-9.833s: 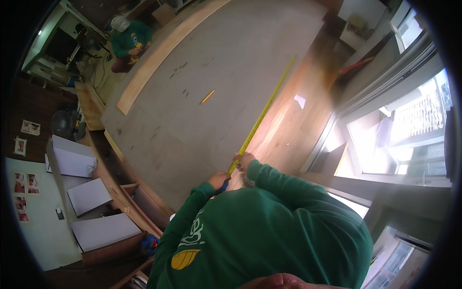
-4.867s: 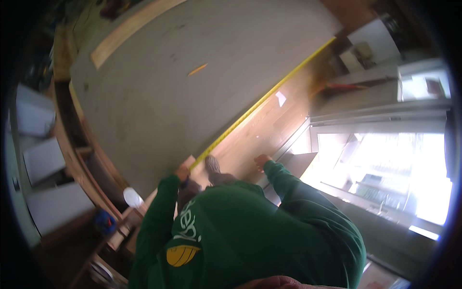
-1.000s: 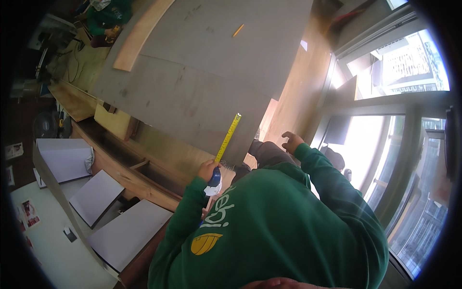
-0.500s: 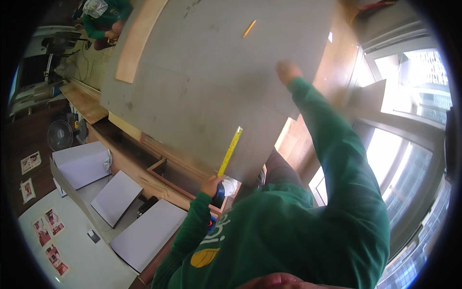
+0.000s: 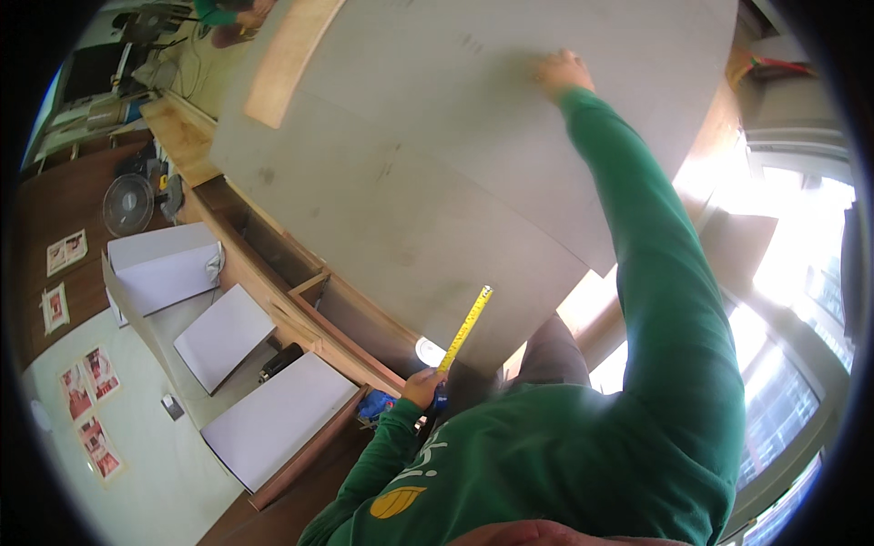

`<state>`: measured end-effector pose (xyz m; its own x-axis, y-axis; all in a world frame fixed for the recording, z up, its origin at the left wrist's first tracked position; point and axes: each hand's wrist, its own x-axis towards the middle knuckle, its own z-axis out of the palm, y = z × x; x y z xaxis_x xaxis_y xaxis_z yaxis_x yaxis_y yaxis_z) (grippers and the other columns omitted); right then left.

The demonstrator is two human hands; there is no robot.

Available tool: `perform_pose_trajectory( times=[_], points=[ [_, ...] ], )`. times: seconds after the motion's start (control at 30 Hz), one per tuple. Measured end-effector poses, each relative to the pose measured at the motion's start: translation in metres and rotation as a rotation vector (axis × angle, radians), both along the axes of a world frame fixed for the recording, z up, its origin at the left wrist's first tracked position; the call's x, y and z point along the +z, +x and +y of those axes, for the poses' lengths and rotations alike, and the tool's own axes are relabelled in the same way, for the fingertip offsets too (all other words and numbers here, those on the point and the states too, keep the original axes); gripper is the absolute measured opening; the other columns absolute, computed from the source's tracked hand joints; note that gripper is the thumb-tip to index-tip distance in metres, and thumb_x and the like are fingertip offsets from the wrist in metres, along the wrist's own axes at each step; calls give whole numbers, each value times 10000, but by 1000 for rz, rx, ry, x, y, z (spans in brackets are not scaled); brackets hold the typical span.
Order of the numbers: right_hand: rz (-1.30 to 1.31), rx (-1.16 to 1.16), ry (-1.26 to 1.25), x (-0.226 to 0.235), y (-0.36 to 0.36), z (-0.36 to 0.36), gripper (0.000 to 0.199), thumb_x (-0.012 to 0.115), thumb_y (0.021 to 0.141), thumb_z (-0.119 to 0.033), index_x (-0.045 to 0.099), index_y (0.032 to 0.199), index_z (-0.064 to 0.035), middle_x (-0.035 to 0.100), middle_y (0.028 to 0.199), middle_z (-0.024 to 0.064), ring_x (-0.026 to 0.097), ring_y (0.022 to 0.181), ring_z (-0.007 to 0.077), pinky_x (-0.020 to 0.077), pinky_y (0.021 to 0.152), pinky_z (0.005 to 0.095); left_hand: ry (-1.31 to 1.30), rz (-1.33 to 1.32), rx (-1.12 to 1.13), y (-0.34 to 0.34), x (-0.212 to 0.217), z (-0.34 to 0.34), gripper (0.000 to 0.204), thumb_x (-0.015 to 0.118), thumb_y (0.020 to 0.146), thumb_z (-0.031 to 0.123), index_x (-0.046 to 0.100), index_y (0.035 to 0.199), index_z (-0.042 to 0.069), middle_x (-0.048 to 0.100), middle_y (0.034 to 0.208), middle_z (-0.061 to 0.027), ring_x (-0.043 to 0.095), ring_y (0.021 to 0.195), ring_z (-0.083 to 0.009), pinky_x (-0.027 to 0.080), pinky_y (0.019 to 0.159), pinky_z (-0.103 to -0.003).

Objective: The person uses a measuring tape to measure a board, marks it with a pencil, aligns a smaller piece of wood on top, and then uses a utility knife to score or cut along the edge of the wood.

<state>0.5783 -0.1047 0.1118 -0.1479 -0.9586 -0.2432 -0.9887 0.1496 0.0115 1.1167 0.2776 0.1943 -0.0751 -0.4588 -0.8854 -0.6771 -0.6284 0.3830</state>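
Note:
My left hand [image 5: 421, 389] is closed round a tape measure, close to my body by the near edge of a large grey board. The tape's yellow blade [image 5: 466, 328] sticks out above the board's near part. Its blue case is mostly hidden by my fingers. My right arm stretches far over the grey board [image 5: 364, 218]. At its end my right hand [image 5: 562, 75] is on the board with its fingers curled together. Whatever lies in or under those fingers is hidden, and the yellow pencil seen before does not show.
A pale wooden strip [image 5: 284, 68] lies on the board's far left. Along the left runs a wooden frame with open compartments [image 5: 341, 323]. White panels [image 5: 278, 428] and a fan [image 5: 128, 204] stand beyond it. At the top left a person's hands [image 5: 252, 16] show.
My right hand has reached farther across the board to about where the pencil lay, and the pencil is out of sight. The view has shifted. My left hand still holds the tape measure.

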Motion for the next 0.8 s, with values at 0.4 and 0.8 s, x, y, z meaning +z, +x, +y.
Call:
perform_pose_trajectory(
  times=[0.4,0.8],
  points=[
    [-647,-944,-778,-55,-4,210,279,674,857,-233,619,1023,-16,666,940,116,629,911,256,485,808,392,-222,238,-240,30,-43,-56,291,559,919,290,682,867,31,633,755,-92,582,716,-170,459,696,-308],
    [-1227,-1665,-105,-68,36,384,380,650,904,-397,642,1073,-57,617,861,45,517,634,146,436,546,321,-143,217,-162,103,-36,-126,257,600,888,282,702,862,48,630,717,-54,571,659,-142,456,632,-313]
  ],
)
